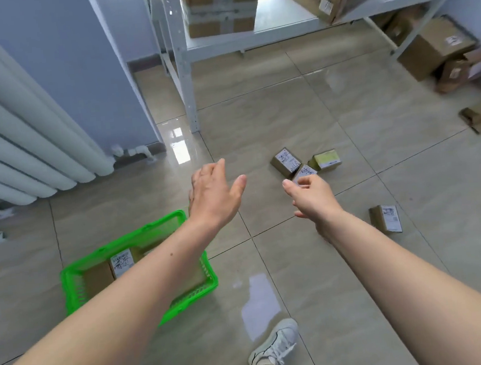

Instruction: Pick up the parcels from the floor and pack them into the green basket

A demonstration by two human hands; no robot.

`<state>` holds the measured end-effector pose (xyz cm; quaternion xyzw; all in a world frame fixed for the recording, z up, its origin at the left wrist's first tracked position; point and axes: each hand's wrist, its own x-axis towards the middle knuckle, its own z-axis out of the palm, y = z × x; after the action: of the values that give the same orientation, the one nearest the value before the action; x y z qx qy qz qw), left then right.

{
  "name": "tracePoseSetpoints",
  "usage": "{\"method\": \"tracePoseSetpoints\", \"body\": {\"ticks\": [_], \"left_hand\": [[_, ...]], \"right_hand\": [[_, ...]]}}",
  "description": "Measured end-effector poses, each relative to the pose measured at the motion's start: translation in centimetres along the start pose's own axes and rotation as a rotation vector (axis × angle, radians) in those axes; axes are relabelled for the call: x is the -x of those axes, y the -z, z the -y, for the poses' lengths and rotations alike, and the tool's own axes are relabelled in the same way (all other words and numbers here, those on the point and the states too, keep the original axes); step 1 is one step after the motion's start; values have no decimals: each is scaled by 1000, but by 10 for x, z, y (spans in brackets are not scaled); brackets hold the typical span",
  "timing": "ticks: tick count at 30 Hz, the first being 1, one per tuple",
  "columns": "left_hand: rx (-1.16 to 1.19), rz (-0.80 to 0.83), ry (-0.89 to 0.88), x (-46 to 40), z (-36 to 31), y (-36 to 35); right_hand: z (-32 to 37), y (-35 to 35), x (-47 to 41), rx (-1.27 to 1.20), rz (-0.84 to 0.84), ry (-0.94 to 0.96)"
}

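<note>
The green basket (74, 287) stands on the floor at lower left, with labelled cardboard parcels (121, 262) inside it, partly hidden by my left forearm. My left hand (212, 192) hovers open above the floor, past the basket's far corner, holding nothing. My right hand (311, 196) reaches out with loosely curled fingers and holds nothing; it covers part of a small parcel (306, 172). Just beyond lie a brown parcel (285, 161) and a yellowish parcel (327, 160). Another small parcel (386, 218) lies to the right of my right wrist.
A white metal shelf (278, 30) with large cartons stands ahead; its leg (190, 99) reaches the floor. More boxes (437, 51) sit at far right, with a small one (479, 116) nearer. A white radiator (20, 137) lines the left wall. My shoe (275, 345) is at the bottom.
</note>
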<state>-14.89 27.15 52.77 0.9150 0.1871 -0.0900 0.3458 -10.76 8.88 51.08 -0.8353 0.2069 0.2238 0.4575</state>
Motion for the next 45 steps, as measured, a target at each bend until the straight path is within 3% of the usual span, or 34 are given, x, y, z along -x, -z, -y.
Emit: {"method": "tracePoseSetpoints", "body": {"ticks": [10,24,33,45], "left_hand": [[38,-28,40,-67,-113,-91],[54,21,138,-234,-162,-148],[83,91,182,-332,-140,-250],[109,177,303,-458,-16,-470]], "right_hand": [[-18,118,-115,5,1,-26],[18,149,-289,84,17,-50],[-18,129,-413,211,83,-9],[-165,30,-606,506,197,66]]}}
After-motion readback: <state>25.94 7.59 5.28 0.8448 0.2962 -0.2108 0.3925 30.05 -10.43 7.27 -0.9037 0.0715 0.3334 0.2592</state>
